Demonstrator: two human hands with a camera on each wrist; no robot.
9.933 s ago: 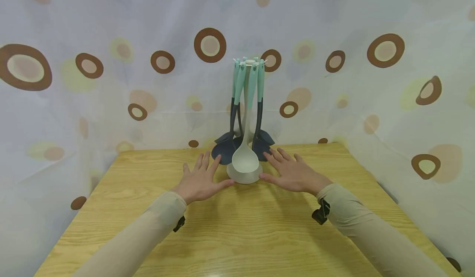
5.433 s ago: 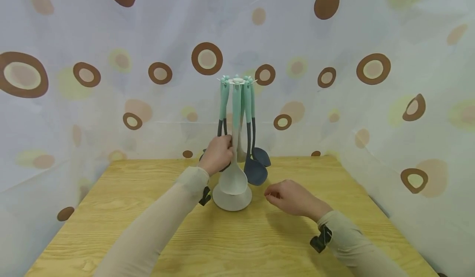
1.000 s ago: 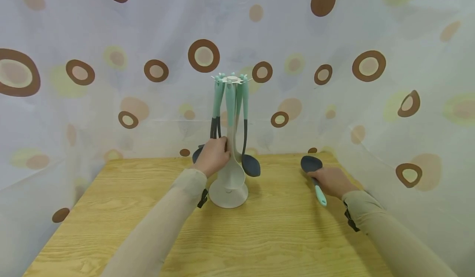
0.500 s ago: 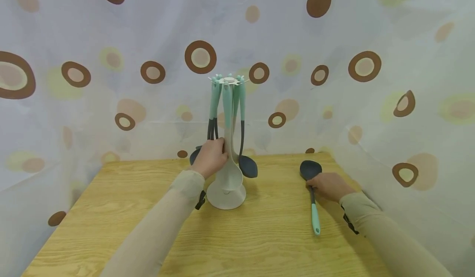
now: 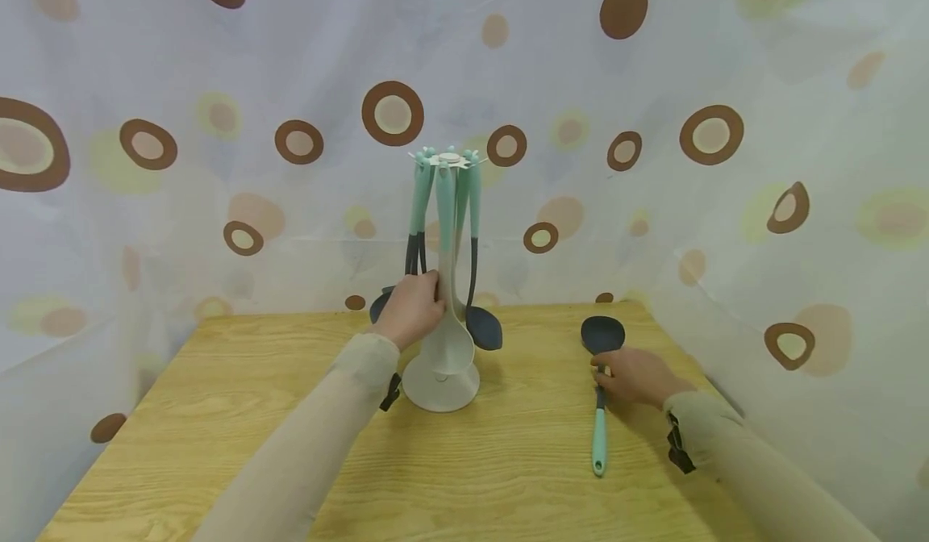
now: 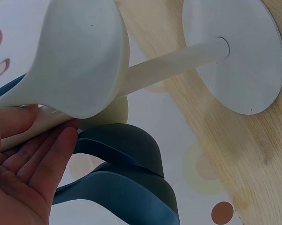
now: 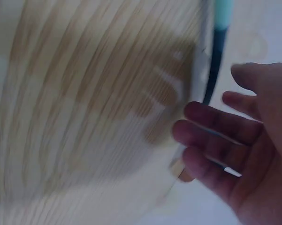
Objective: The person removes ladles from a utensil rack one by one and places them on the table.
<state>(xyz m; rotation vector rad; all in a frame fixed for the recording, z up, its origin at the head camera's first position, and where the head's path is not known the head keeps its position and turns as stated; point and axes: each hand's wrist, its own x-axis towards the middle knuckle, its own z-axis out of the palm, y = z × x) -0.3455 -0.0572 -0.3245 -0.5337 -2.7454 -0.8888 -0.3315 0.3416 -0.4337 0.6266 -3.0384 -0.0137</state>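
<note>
A white utensil stand (image 5: 441,397) stands on the wooden table, with several mint-handled utensils hanging from its top. My left hand (image 5: 410,308) grips the stand's pole (image 6: 178,63), behind a hanging white ladle (image 6: 84,56). Dark utensil heads (image 6: 122,145) hang beside those fingers. To the right, a dark cooking spoon (image 5: 602,335) lies on the table, its mint handle toward me. My right hand (image 5: 639,374) is at the spoon's neck, its fingers and thumb apart in the right wrist view, with the dark shaft (image 7: 217,65) beyond the fingertips.
The light wooden table (image 5: 508,461) reaches back to a white curtain (image 5: 327,58) with brown circles, which also hangs along both sides. Another dark utensil (image 5: 484,328) hangs on the stand's right side. My right forearm lies over the table's right part.
Earlier both hands lay open beside the stand. The left took the pole; the right took the cooking spoon off and laid it at right. Lately its handle swung toward me and the fingers loosened.
</note>
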